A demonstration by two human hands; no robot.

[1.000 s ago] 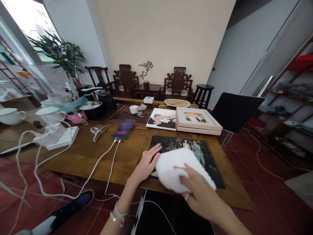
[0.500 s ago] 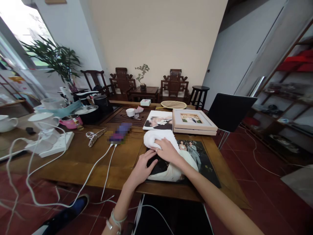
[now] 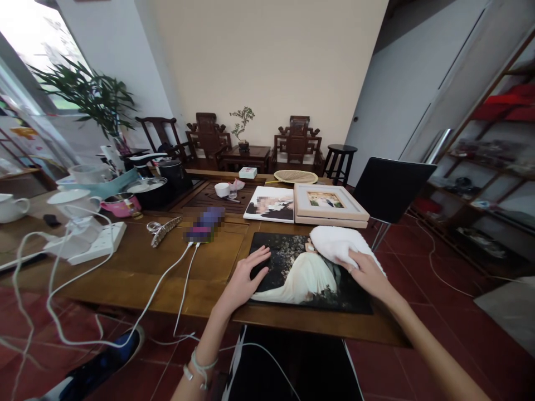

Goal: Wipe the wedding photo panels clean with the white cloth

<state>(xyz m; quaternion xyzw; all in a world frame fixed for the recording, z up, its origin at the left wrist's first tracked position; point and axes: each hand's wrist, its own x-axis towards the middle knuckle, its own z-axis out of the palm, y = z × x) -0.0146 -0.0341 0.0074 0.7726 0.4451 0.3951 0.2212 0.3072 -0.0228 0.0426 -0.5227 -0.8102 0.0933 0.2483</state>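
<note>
A large dark wedding photo panel (image 3: 309, 273) lies flat near the front edge of the wooden table. It shows a pale gown among dark foliage. My right hand (image 3: 368, 273) presses a bunched white cloth (image 3: 340, 242) onto the panel's upper right part, and the cloth covers that corner. On the panel's left edge rests my left hand (image 3: 246, 278), its fingers spread and nothing in them.
Behind the panel are a white-edged photo (image 3: 270, 204) and a stacked pair of framed pictures (image 3: 330, 203). To the left lie a phone (image 3: 204, 224) with white cables, a hair claw (image 3: 165, 229) and a power strip (image 3: 98, 242). A black chair (image 3: 395, 186) stands at the right.
My right hand has moved the white cloth from the panel's upper left to its upper right, uncovering the left part of the picture. My left hand stays at the left edge.
</note>
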